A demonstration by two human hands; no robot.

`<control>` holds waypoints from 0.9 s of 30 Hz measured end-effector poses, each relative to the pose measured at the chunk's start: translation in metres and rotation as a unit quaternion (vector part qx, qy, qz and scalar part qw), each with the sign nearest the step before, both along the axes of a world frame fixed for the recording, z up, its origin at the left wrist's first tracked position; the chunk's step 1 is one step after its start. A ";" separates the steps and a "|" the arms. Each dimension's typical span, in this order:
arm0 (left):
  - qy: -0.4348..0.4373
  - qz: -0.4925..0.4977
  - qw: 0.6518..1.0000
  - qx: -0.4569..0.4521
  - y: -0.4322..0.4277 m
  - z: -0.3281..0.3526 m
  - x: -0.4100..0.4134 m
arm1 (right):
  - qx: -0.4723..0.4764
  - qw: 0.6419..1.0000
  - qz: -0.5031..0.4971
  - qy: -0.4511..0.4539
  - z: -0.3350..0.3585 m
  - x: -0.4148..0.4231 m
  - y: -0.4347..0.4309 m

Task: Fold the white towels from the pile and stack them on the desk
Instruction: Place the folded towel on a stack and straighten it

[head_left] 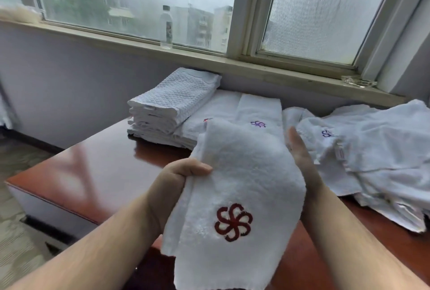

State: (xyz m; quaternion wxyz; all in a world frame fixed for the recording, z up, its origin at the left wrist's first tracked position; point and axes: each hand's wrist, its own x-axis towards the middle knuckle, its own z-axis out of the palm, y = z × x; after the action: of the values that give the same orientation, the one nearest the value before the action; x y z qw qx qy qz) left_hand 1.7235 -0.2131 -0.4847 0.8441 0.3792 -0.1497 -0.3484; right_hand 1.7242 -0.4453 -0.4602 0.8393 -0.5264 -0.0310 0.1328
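I hold a white towel (239,187) with a dark red flower emblem up over the near edge of the reddish wooden desk (104,164). My left hand (179,180) pinches its left edge, thumb on top. My right hand (302,157) lies flat against its right side, fingers straight. Folded white towels (172,101) are stacked at the back of the desk, with flatter folded ones (256,110) beside them. The loose pile of unfolded towels (377,145) spreads over the right part of the desk.
A clear water bottle (166,27) stands on the window sill (209,57) behind the desk. A small glass object (358,80) sits on the sill at the right. The desk's left edge drops to a carpeted floor (21,220).
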 end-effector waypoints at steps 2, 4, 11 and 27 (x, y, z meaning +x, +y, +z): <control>-0.001 -0.007 1.000 -0.004 0.008 -0.006 0.001 | 0.043 0.998 0.028 -0.020 0.003 0.011 0.004; 0.008 -0.015 1.000 -0.008 0.015 -0.015 0.003 | 0.020 1.000 0.011 -0.014 0.003 0.025 0.005; -0.109 0.184 0.953 0.214 0.010 -0.039 0.000 | 0.007 0.996 -0.087 0.003 0.012 0.035 0.017; -0.133 0.163 0.971 0.116 0.013 -0.022 0.010 | -0.174 0.978 -0.114 0.021 0.004 0.041 0.024</control>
State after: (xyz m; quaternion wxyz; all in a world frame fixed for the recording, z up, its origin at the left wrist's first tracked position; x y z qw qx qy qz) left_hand 1.7336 -0.2002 -0.5070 0.8124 0.5365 -0.1558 -0.1668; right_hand 1.7648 -0.4214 -0.4561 0.7452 -0.6612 0.0705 0.0511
